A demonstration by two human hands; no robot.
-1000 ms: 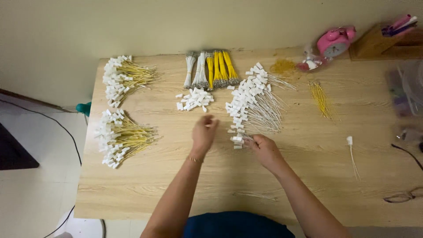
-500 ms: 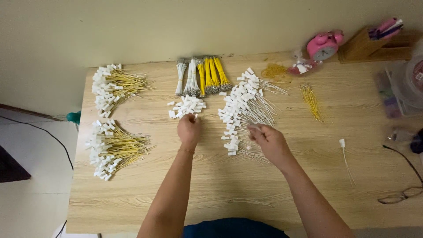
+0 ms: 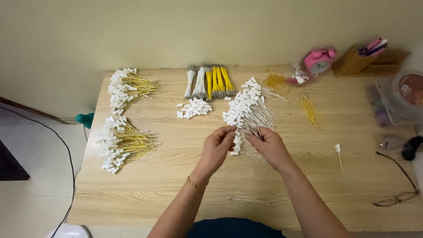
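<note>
My left hand (image 3: 219, 144) and my right hand (image 3: 269, 146) meet fingertip to fingertip above the wooden table (image 3: 176, 185). They are at the near end of a long heap of white wires with white connectors (image 3: 247, 105). My left hand pinches a small white connector. My right hand pinches a thin white wire by its end. A small pile of loose white connectors (image 3: 194, 108) lies just beyond my left hand. Bundles of white and yellow wires (image 3: 210, 81) lie at the back.
Two heaps of yellow wires with white connectors (image 3: 128, 88) (image 3: 121, 143) sit at the left edge. Loose yellow wires (image 3: 308, 109) and one finished white wire (image 3: 339, 155) lie to the right. A pink alarm clock (image 3: 319, 59), a wooden holder (image 3: 352, 62), plastic tubs (image 3: 407, 90) and glasses (image 3: 396, 194) are on the right side.
My left hand reached out to the small pile of loose connectors, then came back to meet my right hand. My right hand stayed at the near end of the white wire heap.
</note>
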